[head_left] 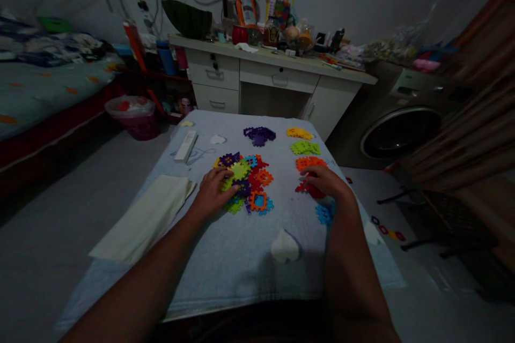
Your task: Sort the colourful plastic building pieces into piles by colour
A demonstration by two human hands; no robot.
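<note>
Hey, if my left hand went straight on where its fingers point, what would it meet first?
Most likely the lime-green toothed piece in the mixed pile, close against your left hand, though exact contact is unclear.

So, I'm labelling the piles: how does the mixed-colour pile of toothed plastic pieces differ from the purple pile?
The mixed-colour pile shows green, orange, red, blue and purple; the purple pile is one colour. The mixed-colour pile spreads wider, while the purple pile is smaller. The left hand rests on the mixed-colour pile; the purple pile lies untouched, nearer the desk. Both are heaps of flat, toothed pieces on the blue tablecloth.
</note>
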